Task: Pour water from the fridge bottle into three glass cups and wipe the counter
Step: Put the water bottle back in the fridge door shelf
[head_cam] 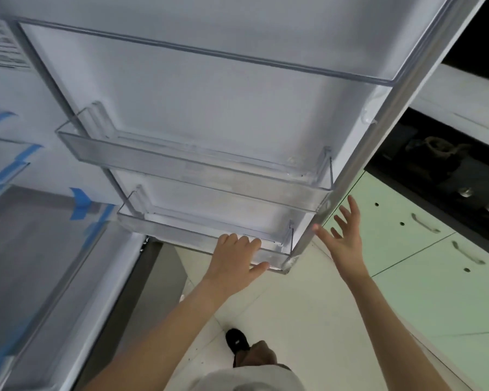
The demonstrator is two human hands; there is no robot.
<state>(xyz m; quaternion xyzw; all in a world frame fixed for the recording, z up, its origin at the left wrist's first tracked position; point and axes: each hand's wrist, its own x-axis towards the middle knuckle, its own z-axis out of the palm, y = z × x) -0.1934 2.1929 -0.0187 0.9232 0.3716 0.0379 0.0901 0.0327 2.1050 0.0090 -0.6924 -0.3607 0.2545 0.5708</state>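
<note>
- The fridge door [209,88] stands wide open, its inner side facing us, and the person is right up against it.
- The door carries 3 clear shelves; the lowest shelf [198,238] and the middle shelf [181,162] both look bare, and I can see no bottle in any of them.
- The left hand [235,258] rests on the front edge of the lowest shelf near its right corner, fingers laid over the rim and thumb below it, holding nothing else.
- The right hand [345,235] is spread wide, fingers apart, at the outer edge of the door just beside the shelf's right corner; 1 fingertip seems to touch the edge, though I cannot be sure.
- The water bottle is not in view; it may sit in the fridge body off to the left, where only clear panels and blue tape [81,203] show.
- No glass cups and no cloth are visible; to the right there are pale green cabinets [424,263] and a dark stove [446,176] with knobs.
- My reading: the task has barely begun. Nothing is poured, nothing wiped.
- Left to do: find and lift out the bottle, fill 3 cups, wipe the counter.
- A dark shoe [236,341] stands on the pale floor [308,320] below.
</note>
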